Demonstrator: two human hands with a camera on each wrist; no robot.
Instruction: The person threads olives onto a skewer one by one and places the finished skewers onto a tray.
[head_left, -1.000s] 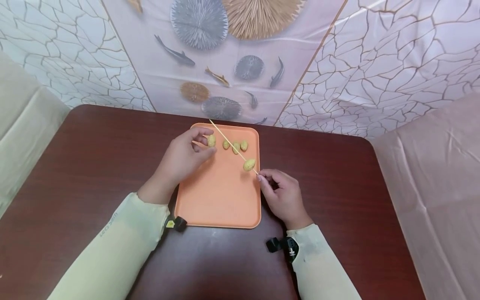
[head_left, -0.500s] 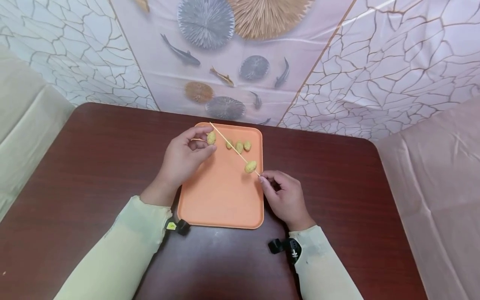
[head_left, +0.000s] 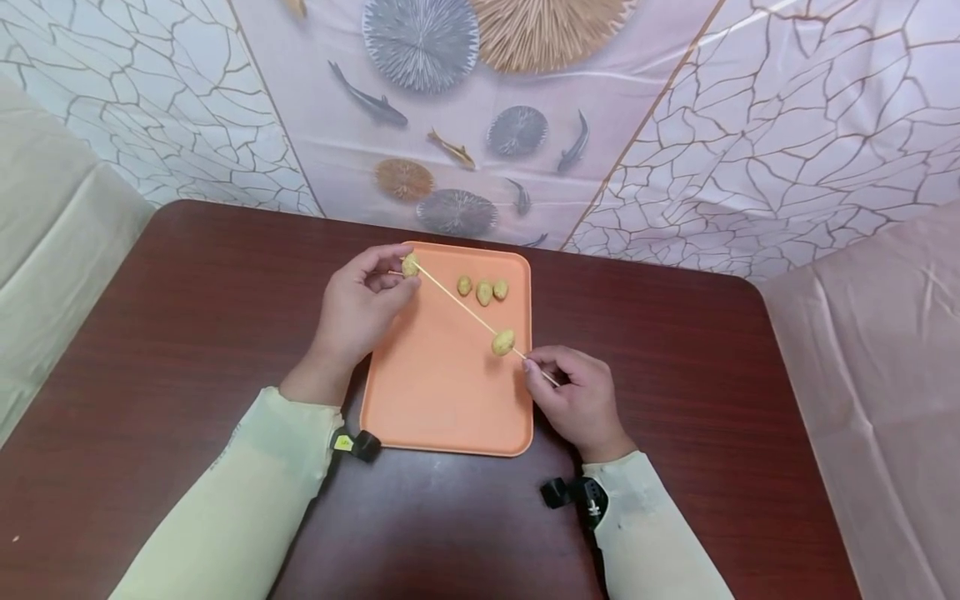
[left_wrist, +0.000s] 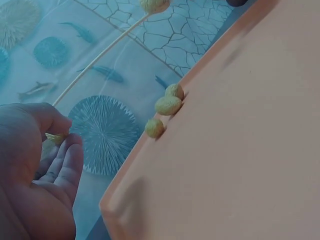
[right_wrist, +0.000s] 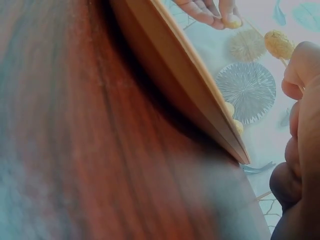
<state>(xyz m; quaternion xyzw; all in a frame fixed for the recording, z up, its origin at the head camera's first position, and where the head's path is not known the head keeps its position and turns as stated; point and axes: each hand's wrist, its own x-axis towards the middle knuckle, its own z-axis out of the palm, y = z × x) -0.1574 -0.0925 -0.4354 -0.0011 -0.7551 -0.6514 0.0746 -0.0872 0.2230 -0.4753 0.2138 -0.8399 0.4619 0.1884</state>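
— Where is the thin pale wooden skewer (head_left: 453, 298)?
— Mid-frame, through one yellow-green oval piece (head_left: 503, 342). The right hand (head_left: 581, 404) pinches it near the lower end; the left hand (head_left: 360, 308), a second piece (head_left: 410, 266) at the tip.
— So, threading?
— Seemingly; next calls for straight, steady pushing.

Skewer (head_left: 456, 299) over tray (head_left: 450, 400) on table (head_left: 187, 333)

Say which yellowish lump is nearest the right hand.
The lump threaded on the stick beside the right hand; three lie on the tray, the left hand holds another.
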